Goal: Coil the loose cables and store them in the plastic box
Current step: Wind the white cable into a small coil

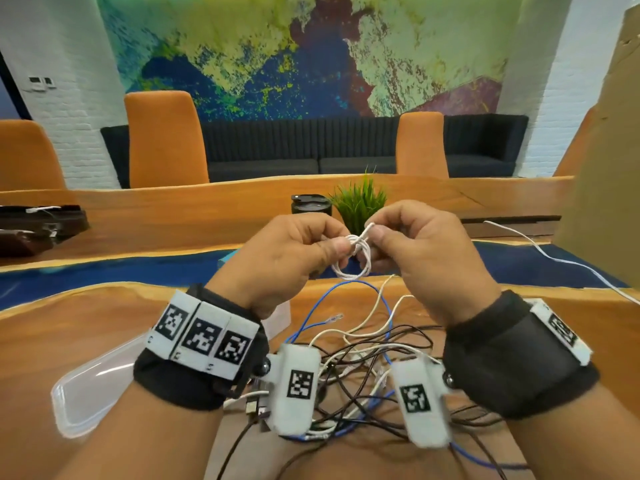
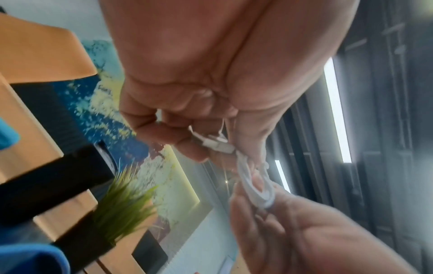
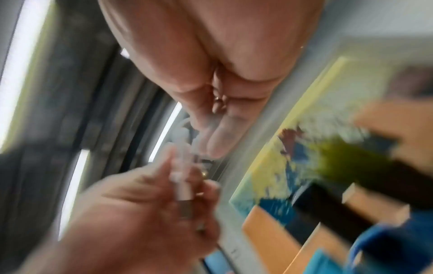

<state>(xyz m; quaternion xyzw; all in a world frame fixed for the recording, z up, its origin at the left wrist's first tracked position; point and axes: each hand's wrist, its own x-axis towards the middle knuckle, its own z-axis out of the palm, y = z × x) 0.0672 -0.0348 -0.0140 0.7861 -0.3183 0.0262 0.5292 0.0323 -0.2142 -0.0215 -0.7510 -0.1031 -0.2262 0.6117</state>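
1. Loose cables (image 1: 360, 368): a tangle of black, white and blue leads lies on the near part of the wooden table (image 1: 69, 341), between and beneath the two wrists. A blue lead loops up toward the far side of the pile.
2. Plastic box lid (image 1: 93, 389): a clear lid lies flat on the table at the near left, partly under the left forearm. A pale box corner (image 1: 277, 318) shows just beyond the left wrist; most of it is hidden.
3. Left hand (image 1: 287, 258): raised above the table, fingers curled, thumb and forefinger pinching the left side of the white cable coil (image 1: 355, 256). The left wrist view shows a white connector (image 2: 218, 143) held against the curled fingers.
4. Right hand (image 1: 422, 251): raised beside the left hand, fingers curled, thumb and forefinger pinching a short length of the same white cable that stands up from the coil's middle. The right wrist view is blurred and adds no detail.
5. White cable coil: a small bundle of several loops, held in the air between both hands, with one turn crossing its middle. It hangs above the far edge of the loose pile.
6. Long white cable (image 1: 554, 258): lies across the table at the right, well apart from the hands.
7. Farther items: a black cup (image 1: 310, 204) and a green plant (image 1: 358, 202) stand just beyond the hands. Orange chairs (image 1: 166, 140) and a dark sofa (image 1: 311, 147) stand behind the table.
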